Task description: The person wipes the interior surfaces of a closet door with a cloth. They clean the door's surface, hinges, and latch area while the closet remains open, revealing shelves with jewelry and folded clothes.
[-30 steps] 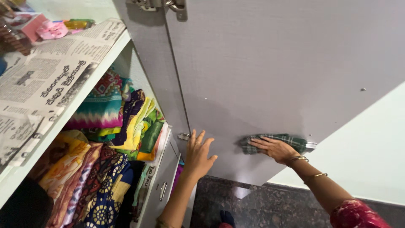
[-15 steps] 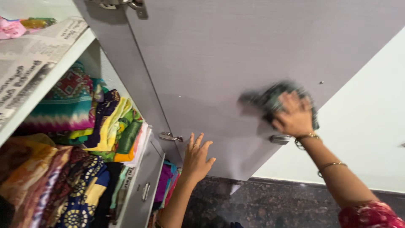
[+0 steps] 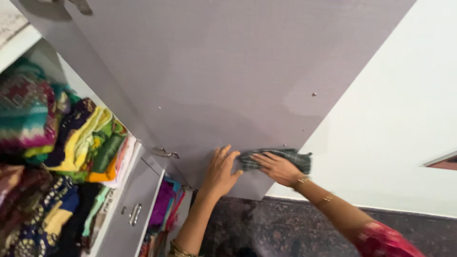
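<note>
I see my right hand (image 3: 278, 167) pressed flat on a dark green checked cloth (image 3: 285, 157), fingers extended and slightly spread over the fabric rather than curled around it. The cloth lies against the lower part of the grey laminate wardrobe door (image 3: 228, 81), near its bottom edge, and its right end shows beyond my knuckles. Thin gold bangles (image 3: 304, 181) sit on that wrist.

My left hand (image 3: 221, 171) rests open on the same door surface, just beside the cloth, palm against the panel, fingers straight and close together, holding nothing. Its fingertips almost meet the cloth's left end; I cannot tell whether they touch.

To the left, the open wardrobe shows a shelf with stacks of folded multicoloured fabrics (image 3: 81, 143): green, yellow, orange, teal and dark patterned pieces. Below them, a grey drawer front (image 3: 131, 209) carries a metal handle (image 3: 134, 214), and more folded fabric in purple and pink (image 3: 164, 209) stands beside it. A small metal latch (image 3: 165, 153) sits at the door's inner edge. Dark speckled stone flooring (image 3: 276, 228) runs beneath, and a white wall (image 3: 395, 123) stands to the right.
</note>
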